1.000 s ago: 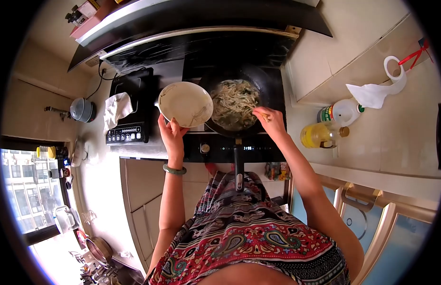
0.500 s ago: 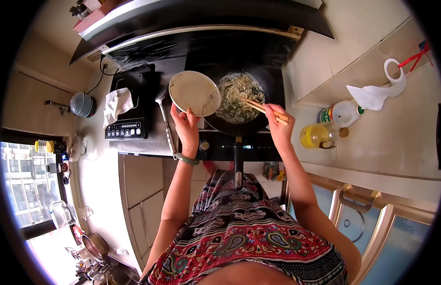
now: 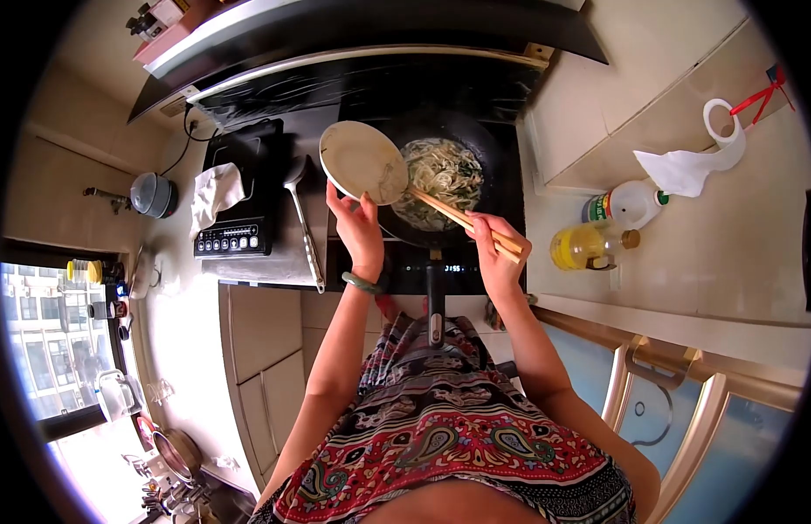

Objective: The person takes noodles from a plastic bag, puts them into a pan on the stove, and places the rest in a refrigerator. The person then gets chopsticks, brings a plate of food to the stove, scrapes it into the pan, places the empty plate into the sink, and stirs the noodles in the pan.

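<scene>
My left hand (image 3: 360, 229) grips the near rim of a pale plate (image 3: 360, 162), which is tilted toward the wok (image 3: 488, 157) with its right edge over the pan's left side. In my right hand (image 3: 500, 253) is a pair of wooden chopsticks (image 3: 458, 217). Their tips reach up and left to the plate's right edge, by the food. Pale strips mixed with green leaves, perhaps noodles (image 3: 445, 170), lie in liquid in the wok. The wok's black handle (image 3: 436, 301) points toward my body.
Left of the wok are a long-handled metal spatula (image 3: 304, 214) and a black induction cooker (image 3: 235, 236) with a white cloth (image 3: 217, 196) on it. On the right counter stand a yellow oil bottle (image 3: 580, 249), a white jug (image 3: 628, 205) and a paper roll (image 3: 720, 122).
My left hand has brought the plate slightly right and up, more tilted. The chopsticks have moved left from the food to the plate's edge, my right hand shifting left and down.
</scene>
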Motion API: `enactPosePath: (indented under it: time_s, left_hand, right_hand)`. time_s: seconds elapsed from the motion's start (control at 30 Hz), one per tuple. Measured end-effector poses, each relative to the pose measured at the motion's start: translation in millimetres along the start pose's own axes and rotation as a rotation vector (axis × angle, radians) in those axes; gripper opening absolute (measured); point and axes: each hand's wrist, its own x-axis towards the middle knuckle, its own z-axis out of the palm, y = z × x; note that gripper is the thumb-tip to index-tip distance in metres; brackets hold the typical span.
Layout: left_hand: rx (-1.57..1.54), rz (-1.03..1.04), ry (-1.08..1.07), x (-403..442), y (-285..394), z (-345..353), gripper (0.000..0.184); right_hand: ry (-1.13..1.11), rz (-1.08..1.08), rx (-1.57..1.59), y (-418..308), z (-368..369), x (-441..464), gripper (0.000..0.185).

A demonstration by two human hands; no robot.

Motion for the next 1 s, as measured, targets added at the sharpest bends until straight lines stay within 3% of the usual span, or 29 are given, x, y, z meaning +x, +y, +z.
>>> enactPosePath:
  time_s: [0.27,0.33,0.47,0.53,0.7,1.0]
  left_hand:
    - [0.053,-0.006,-0.006,-1,-2,-5,0.063]
    - [0.015,-0.002,0.009,-1,-6,-5,0.063]
    - [-0.020,0.000,0.012,0,-11,-5,0.064]
    - [0.005,0.008,0.005,-1,-9,-5,0.064]
    - [0.027,0.004,-0.004,-1,-1,-2,0.065]
    - [0.068,-0.002,-0.027,-1,0,-2,0.066]
  right_hand:
    - [0.074,-0.068,-0.030,7,-3,14,0.010]
    - [0.051,0.086,-0.030,8,-13,26,0.015]
    - [0.035,0.061,0.014,4,-19,29,0.013]
    - [-0.114,-0.041,-0.082,6,-18,22,0.009]
    - [-0.136,-0.244,-0.167,-11,0,12,0.006]
    - [-0.095,-0.199,-0.149,-5,1,10,0.006]
